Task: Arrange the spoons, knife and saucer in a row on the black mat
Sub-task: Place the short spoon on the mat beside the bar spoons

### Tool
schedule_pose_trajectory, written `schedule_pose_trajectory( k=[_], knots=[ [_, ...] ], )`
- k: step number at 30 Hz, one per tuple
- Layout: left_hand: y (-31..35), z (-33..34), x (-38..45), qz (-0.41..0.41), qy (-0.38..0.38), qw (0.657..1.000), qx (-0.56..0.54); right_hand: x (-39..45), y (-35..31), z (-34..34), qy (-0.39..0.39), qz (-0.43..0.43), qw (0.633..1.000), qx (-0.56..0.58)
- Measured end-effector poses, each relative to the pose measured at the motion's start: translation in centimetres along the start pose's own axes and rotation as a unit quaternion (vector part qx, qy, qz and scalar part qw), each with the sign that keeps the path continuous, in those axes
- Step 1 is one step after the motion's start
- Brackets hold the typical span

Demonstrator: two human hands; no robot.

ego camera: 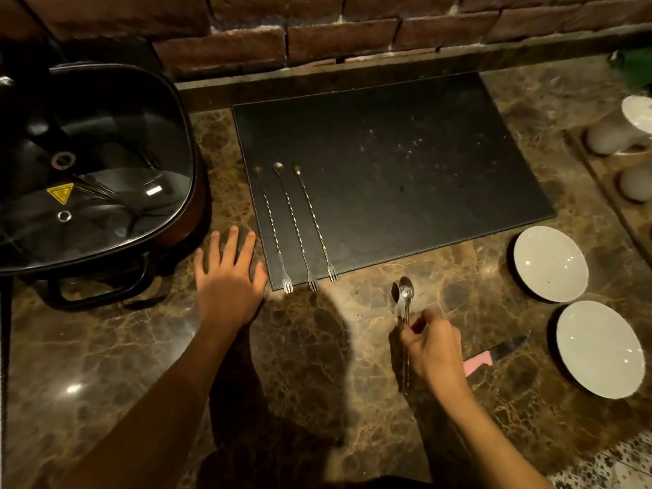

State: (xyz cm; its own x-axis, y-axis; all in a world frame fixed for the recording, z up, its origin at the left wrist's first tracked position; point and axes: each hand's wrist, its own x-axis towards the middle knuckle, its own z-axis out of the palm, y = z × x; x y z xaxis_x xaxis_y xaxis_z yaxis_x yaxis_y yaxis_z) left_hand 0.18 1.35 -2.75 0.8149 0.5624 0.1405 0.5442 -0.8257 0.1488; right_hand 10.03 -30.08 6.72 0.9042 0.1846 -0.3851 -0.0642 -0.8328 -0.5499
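Note:
Three long twisted bar spoons (294,220) lie side by side on the left part of the black mat (405,164), their fork ends at its near edge. My right hand (435,347) is closed around the handles of two plain spoons (405,298), held just in front of the mat's near edge. A knife with a pink handle (494,354) lies on the counter right of that hand. Two white saucers (550,264) (599,349) rest on the counter at the right. My left hand (229,277) lies flat on the counter, fingers spread, left of the mat.
A black electric pot with a glass lid (88,171) fills the left side, close to my left hand. A brick wall (317,37) runs behind the mat. White ceramic pieces (621,132) stand at the far right on a tray.

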Motion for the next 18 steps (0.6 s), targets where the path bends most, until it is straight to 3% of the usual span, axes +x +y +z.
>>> schedule_pose_trajectory(
  k=[10, 18],
  knots=[
    [0.5, -1.0, 0.4, -0.015, -0.031, 0.999, -0.015, 14.8, -11.7, -0.7, 0.03, -0.067, 0.995, -0.06],
    [-0.3, 0.5, 0.3, -0.019, -0.03, 0.999, -0.014, 20.3, -14.9, 1.6, 0.012, -0.066, 0.992, -0.104]
  ],
)
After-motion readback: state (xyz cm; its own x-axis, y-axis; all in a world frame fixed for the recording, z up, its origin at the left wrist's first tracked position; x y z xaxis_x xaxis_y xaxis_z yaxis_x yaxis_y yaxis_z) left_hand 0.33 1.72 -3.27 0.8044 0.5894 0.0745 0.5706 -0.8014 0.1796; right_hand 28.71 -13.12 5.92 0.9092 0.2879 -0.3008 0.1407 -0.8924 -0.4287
